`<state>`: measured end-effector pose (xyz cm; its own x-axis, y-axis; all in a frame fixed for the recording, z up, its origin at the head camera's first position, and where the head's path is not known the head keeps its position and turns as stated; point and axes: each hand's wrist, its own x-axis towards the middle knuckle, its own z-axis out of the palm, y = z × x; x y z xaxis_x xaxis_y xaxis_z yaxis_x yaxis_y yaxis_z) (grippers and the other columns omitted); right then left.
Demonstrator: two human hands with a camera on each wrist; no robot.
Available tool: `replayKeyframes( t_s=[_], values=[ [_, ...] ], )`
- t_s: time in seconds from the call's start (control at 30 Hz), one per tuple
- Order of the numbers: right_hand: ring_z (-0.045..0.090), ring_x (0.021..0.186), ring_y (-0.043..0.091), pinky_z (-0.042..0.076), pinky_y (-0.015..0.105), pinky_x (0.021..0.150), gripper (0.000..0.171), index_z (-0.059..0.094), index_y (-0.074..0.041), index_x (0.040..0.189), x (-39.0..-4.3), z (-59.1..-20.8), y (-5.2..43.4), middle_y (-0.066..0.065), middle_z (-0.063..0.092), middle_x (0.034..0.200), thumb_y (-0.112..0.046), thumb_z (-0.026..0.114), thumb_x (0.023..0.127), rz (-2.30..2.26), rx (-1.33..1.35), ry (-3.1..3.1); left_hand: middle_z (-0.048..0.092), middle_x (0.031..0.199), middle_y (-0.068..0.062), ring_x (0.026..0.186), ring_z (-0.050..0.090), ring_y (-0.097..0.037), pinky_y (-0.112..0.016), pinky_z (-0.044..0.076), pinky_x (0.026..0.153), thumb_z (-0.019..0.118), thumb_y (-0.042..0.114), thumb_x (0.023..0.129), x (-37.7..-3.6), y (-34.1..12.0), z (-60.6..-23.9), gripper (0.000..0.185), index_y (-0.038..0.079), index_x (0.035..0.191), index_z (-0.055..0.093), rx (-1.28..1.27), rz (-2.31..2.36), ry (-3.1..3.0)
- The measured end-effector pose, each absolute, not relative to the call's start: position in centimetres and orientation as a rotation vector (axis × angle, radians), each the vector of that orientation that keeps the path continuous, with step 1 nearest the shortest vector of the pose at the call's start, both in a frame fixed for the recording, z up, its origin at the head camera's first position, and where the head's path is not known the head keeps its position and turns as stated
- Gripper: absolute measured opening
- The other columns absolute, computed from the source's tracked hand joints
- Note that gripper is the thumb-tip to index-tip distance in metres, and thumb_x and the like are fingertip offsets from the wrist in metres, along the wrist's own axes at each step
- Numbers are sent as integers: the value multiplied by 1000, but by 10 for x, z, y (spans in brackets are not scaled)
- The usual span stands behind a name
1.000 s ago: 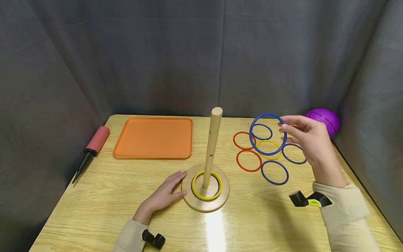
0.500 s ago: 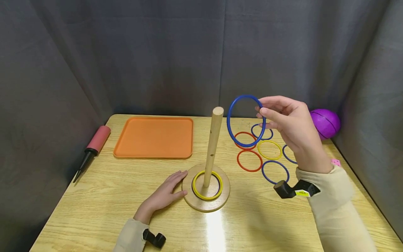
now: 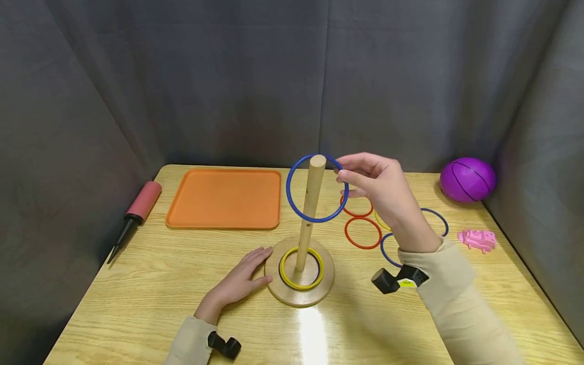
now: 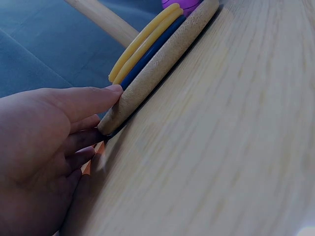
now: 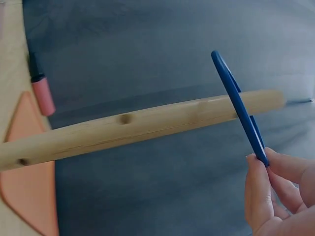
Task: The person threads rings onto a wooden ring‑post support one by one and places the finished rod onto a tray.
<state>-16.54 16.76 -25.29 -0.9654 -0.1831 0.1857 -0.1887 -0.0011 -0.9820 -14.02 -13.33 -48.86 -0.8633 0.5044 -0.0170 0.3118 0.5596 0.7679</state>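
My right hand (image 3: 380,192) pinches a blue ring (image 3: 317,220) between thumb and fingertips. The ring encircles the upper part of a wooden peg (image 3: 310,200), tilted, as the right wrist view also shows. The peg rises from a round wooden base (image 3: 326,287). Two yellow rings (image 4: 142,44) lie over a blue ring (image 4: 153,50) around the peg's foot. My left hand (image 3: 239,279) touches the base's left edge, fingers extended, thumb against the rim.
Red rings (image 3: 363,248), a yellow ring and blue rings lie right of the peg, partly behind my right hand. Further right are a purple ball (image 3: 467,180) and a pink animal-shaped toy (image 3: 477,240). An orange tray (image 3: 223,226) and a red hand pump (image 3: 146,199) lie left.
My right hand has carried the blue ring leftward from above the loose rings, up and then down around the peg's top. The pink toy has come into view. The left hand has stayed put.
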Motion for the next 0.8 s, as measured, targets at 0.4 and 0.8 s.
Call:
replayKeyframes(
  t_s=[0.4,0.8],
  values=[
    [67,83,3,60,27,71,31,62,8,119,-169,-322,162,-10,69,90,-5,65,91,2080,281,-2493,28,160,-11,150,18,-33,-58,21,118,63,36,94,-140,-132,-490,69,14,152,33,671,1191,2560],
    [64,81,3,60,35,71,27,66,7,113,-168,-391,156,14,72,104,-6,68,89,2015,216,-2665,28,159,-11,150,19,-33,-59,20,119,62,38,94,-141,-133,-491,70,14,152,33,678,1185,2573]
  ],
)
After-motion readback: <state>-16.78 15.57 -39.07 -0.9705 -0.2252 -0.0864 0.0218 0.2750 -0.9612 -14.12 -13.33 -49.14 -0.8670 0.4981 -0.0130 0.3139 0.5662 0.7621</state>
